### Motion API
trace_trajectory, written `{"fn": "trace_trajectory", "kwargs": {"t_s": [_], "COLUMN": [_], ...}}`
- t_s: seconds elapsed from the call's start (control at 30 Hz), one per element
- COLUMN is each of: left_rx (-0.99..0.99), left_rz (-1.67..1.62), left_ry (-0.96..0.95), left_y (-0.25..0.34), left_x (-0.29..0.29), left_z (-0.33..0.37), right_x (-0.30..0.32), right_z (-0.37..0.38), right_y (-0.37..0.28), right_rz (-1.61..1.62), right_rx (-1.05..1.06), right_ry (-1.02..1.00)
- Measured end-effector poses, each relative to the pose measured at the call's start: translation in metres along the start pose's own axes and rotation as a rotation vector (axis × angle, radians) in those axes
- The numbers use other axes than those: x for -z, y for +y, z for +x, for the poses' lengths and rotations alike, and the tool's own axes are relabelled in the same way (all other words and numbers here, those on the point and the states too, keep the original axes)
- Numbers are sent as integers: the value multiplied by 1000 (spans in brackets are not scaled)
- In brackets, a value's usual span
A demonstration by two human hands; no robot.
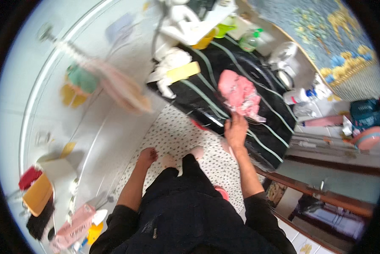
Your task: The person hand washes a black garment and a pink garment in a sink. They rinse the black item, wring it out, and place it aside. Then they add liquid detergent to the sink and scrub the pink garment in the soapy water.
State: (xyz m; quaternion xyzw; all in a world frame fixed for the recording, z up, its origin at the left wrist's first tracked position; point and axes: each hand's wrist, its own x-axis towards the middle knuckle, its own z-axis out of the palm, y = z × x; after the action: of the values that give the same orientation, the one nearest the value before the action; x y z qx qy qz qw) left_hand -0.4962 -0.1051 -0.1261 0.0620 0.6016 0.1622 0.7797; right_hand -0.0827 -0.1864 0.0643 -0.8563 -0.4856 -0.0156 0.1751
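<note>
A crumpled pink cloth [240, 94] with a patterned part lies on a black covering with pale stripes [207, 98]. At the cloth's near edge is my right hand [237, 131], its fingers stretched forward and the thumb apart. The fingertips touch or nearly touch the cloth; whether they press on it I cannot make out. My left hand [147, 156] hangs low over the spotted floor, its fingers curled in with nothing visible in them. On the covering's far left rests a white crumpled cloth [173, 61] beside a yellow block [183, 72].
Behind the pink cloth stand a clear bottle with a green pump [251, 41] and a white bottle with a blue cap [297, 96]. A blurred pale pink cloth [113, 82] hangs at the left wall. To the right is a brown-framed cabinet [302, 180]. Spotted flooring [173, 131] lies below.
</note>
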Motion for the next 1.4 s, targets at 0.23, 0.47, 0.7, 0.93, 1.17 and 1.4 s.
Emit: {"fn": "trace_trajectory", "kwargs": {"t_s": [0.23, 0.47, 0.7, 0.93, 1.17, 1.4], "left_rx": [61, -15, -3, 10, 13, 3], "left_rz": [34, 169, 151, 121, 108, 53], "left_ry": [-60, -28, -66, -76, -73, -4], "left_y": [-1, 2, 1, -2, -6, -24], "left_x": [-19, -29, -21, -10, -15, 6], "left_z": [13, 9, 15, 13, 3, 10], "right_x": [-6, -7, -6, -8, -5, 14], "right_z": [-2, -8, -8, -9, -10, -29], "right_y": [-2, -9, -9, -8, -5, -53], "right_rz": [-67, -72, -68, -60, -36, 246], "right_rx": [14, -9, -11, 2, -7, 176], "right_ry": [102, 139, 128, 161, 153, 124]}}
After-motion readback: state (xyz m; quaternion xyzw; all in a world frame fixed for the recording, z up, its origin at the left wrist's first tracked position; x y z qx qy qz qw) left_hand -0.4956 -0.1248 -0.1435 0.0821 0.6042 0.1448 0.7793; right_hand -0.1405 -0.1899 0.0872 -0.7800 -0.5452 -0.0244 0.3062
